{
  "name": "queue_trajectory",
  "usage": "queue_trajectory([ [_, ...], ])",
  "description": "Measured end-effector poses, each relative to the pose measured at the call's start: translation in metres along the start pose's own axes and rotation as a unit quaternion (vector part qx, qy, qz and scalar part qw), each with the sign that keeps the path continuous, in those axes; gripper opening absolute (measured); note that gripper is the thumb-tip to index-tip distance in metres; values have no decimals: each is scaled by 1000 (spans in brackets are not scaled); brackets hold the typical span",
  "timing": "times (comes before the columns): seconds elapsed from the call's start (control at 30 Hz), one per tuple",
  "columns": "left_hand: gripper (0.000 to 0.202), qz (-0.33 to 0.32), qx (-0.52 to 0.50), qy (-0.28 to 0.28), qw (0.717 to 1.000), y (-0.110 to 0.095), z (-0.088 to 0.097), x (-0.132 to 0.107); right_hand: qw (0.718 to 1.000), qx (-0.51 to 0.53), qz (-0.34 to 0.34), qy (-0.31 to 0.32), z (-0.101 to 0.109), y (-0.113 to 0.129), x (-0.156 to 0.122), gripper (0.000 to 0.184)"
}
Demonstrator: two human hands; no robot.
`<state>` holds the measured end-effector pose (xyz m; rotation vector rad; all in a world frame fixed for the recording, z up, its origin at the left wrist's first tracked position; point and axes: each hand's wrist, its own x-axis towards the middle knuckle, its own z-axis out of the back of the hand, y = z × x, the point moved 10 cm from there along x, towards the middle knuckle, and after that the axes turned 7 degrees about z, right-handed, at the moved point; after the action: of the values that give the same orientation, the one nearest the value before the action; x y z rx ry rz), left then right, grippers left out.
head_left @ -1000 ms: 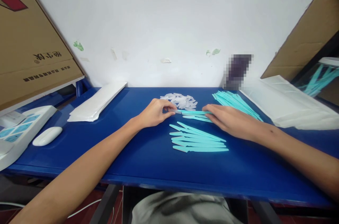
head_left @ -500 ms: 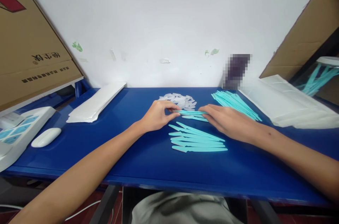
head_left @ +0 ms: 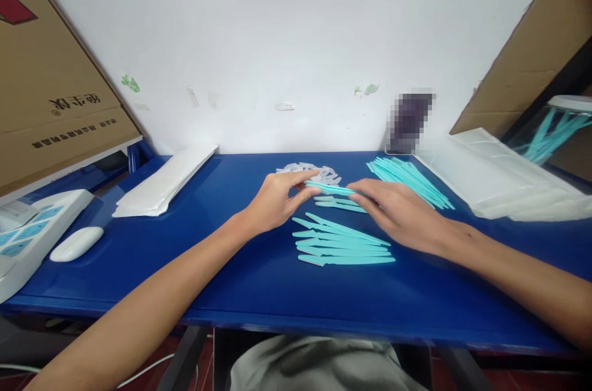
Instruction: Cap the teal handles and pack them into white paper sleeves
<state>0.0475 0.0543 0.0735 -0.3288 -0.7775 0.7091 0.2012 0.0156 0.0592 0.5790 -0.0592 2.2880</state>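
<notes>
Head view: turquoise eyebrow razor (head_left: 335,190) held over the blue table (head_left: 250,286) between both hands. Left hand (head_left: 272,198): thumb and fingers pinched on its left end. Right hand (head_left: 403,213): fingers clamped on its right end. Pile of translucent covers (head_left: 329,176) just behind; two loose razors (head_left: 337,203) close in front, fanned razors (head_left: 346,243) nearer the person, bundle of razors (head_left: 411,183) beyond the right hand.
</notes>
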Motion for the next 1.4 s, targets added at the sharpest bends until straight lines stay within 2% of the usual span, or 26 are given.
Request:
queue_trajectory([
  [0.1,39,-26,130,61,989,-1,-11,-1,1000,-4,-2,7,0,0,-1,37],
  [0.17,47,-33,178,85,980,-2,-20,-3,1000,-8,1,14,0,1,-2,37],
  [0.27,48,-27,191,90,977,-5,-28,-4,1000,-9,-2,24,0,1,-1,37],
  [0.4,48,-21,205,158,966,-2,-40,-6,996,-27,-17,77,-9,-4,-2,38],
  [0.47,48,12,202,172,964,11,-33,-4,991,-50,-30,118,-16,-10,-5,39],
  [0.6,48,99,220,123,963,51,4,1,979,-103,-23,175,-26,-17,-11,39],
  [0.7,45,149,242,100,953,81,26,1,974,-141,3,178,-27,-15,-12,36],
  [0.8,43,178,240,87,950,97,37,1,972,-175,35,154,-24,-10,-11,35],
  [0.9,40,193,223,76,952,100,40,1,972,-191,45,128,-20,-7,-10,35],
  [1.0,41,193,212,74,955,98,38,2,980,-157,54,110,-16,0,-8,36],
  [1.2,54,200,212,114,950,107,31,-1,986,-32,83,140,-21,26,-7,40],
  [1.4,41,187,196,76,960,106,37,1,987,-13,30,160,-29,15,-9,36],
])
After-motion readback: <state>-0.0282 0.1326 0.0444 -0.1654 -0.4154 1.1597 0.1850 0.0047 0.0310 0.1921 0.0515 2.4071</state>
